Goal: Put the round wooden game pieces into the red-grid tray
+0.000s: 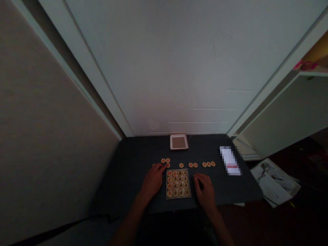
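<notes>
A square box [178, 198] full of round Chinese chess pieces, some with red characters and some with black, lies between my hands. My left hand [153, 181] is to its left, fingers stretched forward, the index fingertip at a loose chess piece [168, 165]. Another piece at that hand's far edge is mostly covered. Just beyond lie two more red-marked pieces [165, 160]. On the box's right, my right hand [205, 190] rests on the table, fingers loosely bent, a gap between thumb and fingers, nothing visible in it.
More loose pieces form a row beyond the box: a single [181, 165], a pair [193, 165] and a group of three [208, 164]. An open box lid [179, 149] lies at the dark table's [133, 150] back. A lit, blurred phone-like screen [230, 160] is at right.
</notes>
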A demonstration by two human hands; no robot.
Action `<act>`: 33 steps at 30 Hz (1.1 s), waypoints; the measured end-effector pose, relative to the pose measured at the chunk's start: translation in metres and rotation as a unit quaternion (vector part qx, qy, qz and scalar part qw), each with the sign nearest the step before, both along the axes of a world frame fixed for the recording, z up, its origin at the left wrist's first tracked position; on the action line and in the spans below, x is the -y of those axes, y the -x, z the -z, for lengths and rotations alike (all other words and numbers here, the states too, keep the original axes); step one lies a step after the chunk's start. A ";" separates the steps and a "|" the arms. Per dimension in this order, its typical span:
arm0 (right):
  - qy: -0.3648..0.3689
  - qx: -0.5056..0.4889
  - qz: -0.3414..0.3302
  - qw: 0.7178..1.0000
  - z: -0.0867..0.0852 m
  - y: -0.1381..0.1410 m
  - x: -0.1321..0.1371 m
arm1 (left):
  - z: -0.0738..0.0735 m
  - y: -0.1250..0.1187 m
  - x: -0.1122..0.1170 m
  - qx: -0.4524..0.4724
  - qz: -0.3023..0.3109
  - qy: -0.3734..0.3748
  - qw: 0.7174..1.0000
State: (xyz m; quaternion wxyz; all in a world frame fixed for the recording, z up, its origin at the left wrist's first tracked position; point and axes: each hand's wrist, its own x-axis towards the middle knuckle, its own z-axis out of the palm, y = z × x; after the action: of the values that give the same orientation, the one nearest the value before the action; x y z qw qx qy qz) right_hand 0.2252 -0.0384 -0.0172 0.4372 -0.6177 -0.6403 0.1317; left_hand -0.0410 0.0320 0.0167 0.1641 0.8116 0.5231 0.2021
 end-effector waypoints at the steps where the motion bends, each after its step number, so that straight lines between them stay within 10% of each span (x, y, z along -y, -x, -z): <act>1: 0.000 -0.001 0.004 1.000 0.002 -0.001 0.001 | 0.002 0.000 0.000 -0.017 -0.001 -0.002 1.000; 16: 0.003 -0.004 0.011 1.000 0.015 -0.004 0.000 | 0.026 0.020 0.029 0.014 -0.040 -0.064 0.997; 33: 0.014 -0.012 0.019 1.000 0.012 -0.002 0.001 | 0.014 0.017 0.025 0.066 -0.080 0.024 0.994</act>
State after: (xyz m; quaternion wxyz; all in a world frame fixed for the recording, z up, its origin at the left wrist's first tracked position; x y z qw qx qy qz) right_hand 0.2276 -0.0390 -0.0295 0.4383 -0.6346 -0.6210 0.1398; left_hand -0.0578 0.0071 0.0031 0.2015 0.7479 0.5787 0.2551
